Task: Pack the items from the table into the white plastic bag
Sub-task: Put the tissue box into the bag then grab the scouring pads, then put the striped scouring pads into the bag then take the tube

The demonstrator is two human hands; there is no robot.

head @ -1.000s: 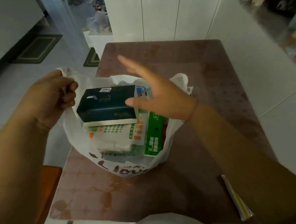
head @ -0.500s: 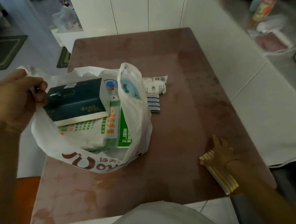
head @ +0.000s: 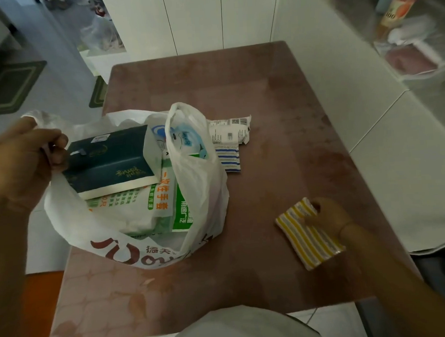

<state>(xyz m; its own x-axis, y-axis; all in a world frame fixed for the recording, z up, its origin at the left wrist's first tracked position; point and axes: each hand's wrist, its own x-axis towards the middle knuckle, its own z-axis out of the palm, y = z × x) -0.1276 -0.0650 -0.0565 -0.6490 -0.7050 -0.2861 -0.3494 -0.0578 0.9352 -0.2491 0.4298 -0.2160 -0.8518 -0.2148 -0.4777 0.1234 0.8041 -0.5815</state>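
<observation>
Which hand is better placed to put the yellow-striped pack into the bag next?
The right hand: it already grips the yellow-striped pack on the table. The left hand is occupied holding the white plastic bag open by its handle.

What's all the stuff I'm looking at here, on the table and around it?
table: one, reddish-brown, centre of view
white plastic bag: one, white with red print, on the table's left half, mouth open
dark box: one, dark green, on top inside the bag
glove packs: a few, white and green, inside the bag under the box
white packet: one, white, on the table just behind the bag
blue-striped packet: one, blue and white, beside the bag under the white packet
yellow-striped packet: one, yellow and white, table's near right
left hand: gripping the bag's handle
right hand: gripping the yellow-striped packet
</observation>
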